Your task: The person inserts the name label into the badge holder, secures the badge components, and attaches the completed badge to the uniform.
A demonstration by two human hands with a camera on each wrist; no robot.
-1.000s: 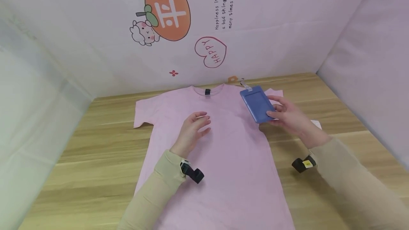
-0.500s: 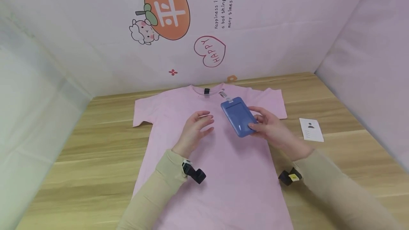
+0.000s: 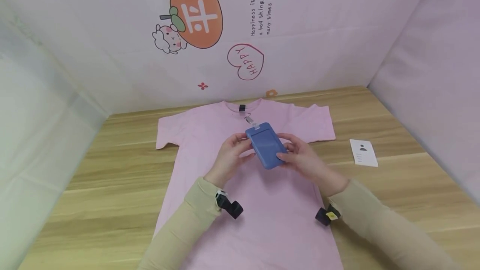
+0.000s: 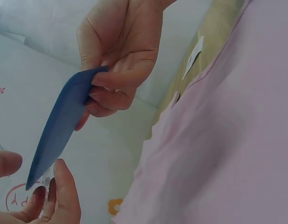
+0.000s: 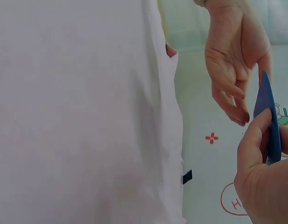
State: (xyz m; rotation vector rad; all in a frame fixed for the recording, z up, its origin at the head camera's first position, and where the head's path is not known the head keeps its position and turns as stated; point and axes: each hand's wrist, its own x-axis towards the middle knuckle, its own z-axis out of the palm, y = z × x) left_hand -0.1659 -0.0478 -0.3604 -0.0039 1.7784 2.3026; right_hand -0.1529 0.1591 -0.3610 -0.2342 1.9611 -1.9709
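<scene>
R hand pinches blue badge holder, approx. ctr of frame; L hand, fingers loosely parted, flanks its left edge w/o visible grip. Best keep R steady & grip L at edge only.

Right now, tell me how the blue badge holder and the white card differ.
Colour: the badge holder is blue; the card is white.
Pose: the holder is held tilted above the pink shirt by the right hand; the card lies flat on the wooden table, untouched.
Fittings: the holder has a clip at one end; the card shows a printed figure and no clip.
Shared: both are roughly rectangular.
</scene>
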